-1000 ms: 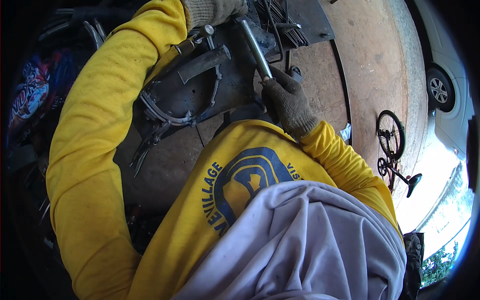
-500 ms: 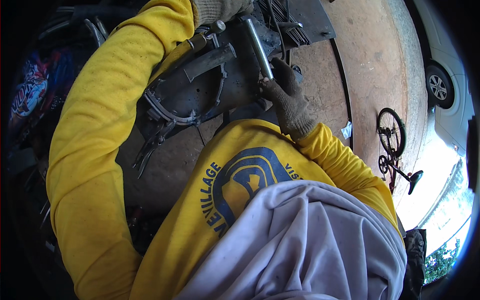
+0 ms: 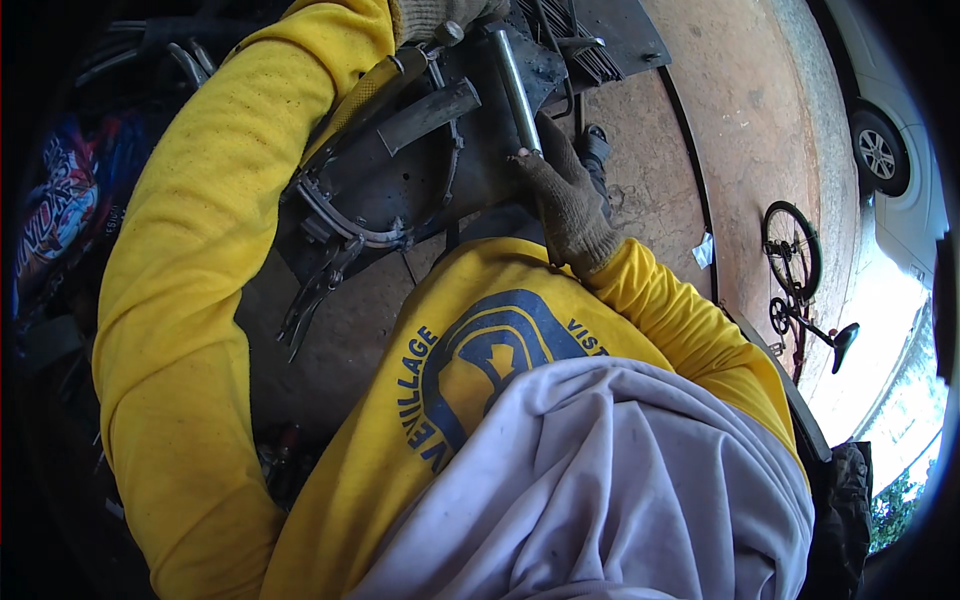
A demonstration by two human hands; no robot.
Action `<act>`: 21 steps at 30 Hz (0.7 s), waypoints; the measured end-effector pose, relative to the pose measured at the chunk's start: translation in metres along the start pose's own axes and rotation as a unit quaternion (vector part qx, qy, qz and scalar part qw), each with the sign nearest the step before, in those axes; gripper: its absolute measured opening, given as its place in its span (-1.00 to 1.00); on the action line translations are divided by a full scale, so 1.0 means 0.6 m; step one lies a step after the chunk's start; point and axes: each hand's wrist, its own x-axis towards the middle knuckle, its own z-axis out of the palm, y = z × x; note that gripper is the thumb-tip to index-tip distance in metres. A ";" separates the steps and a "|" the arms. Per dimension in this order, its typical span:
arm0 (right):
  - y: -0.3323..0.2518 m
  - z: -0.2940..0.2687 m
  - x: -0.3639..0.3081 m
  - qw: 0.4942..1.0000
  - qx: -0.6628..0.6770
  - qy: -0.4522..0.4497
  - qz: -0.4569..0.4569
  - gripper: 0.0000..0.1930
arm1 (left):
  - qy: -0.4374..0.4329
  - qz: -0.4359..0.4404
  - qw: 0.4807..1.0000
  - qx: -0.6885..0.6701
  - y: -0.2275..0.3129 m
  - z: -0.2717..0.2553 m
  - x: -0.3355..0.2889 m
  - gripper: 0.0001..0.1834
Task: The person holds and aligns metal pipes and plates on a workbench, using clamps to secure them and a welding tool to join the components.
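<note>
My right hand (image 3: 570, 205), in a brown knit glove, is closed around the lower end of a smooth steel rod (image 3: 517, 95). The rod stands slanted beside a dark metal workpiece or bench. My left hand (image 3: 447, 14), in a similar glove, is at the top edge. Its fingers are hidden or cut off. Just below it are a round metal knob (image 3: 448, 33) and a tool with a yellow textured handle (image 3: 350, 110). A flat metal bar (image 3: 430, 117) and a curved metal frame (image 3: 375, 238) lie between my arms.
A bundle of thin rods (image 3: 597, 60) lies at the top, near a dark plate (image 3: 635, 35). Pliers-like tools (image 3: 315, 300) hang below the curved frame. A bicycle (image 3: 795, 260) and a white car (image 3: 915, 140) stand to the right on brown ground. A colourful bag (image 3: 65, 200) is at left.
The view has shifted slightly, and the bench pieces sit a little further right. My right hand stays at the rod's end; a dark shoe beside it shows more. My left arm has barely moved.
</note>
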 end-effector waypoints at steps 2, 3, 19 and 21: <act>0.007 0.000 0.004 0.999 -0.018 0.006 -0.029 -0.15 | -0.002 0.008 1.000 -0.010 0.008 -0.006 -0.008 -0.66; 0.009 0.001 0.006 0.998 -0.037 0.013 -0.057 -0.15 | -0.002 0.009 1.000 -0.013 0.010 -0.007 -0.013 -0.66; 0.021 0.012 0.005 0.996 -0.021 0.015 -0.089 -0.21 | 0.018 0.002 1.000 -0.025 0.022 -0.026 -0.034 -0.64; 0.005 -0.012 0.011 0.998 -0.040 0.014 -0.036 -0.23 | 0.026 0.004 0.999 -0.018 0.019 -0.034 -0.028 -0.64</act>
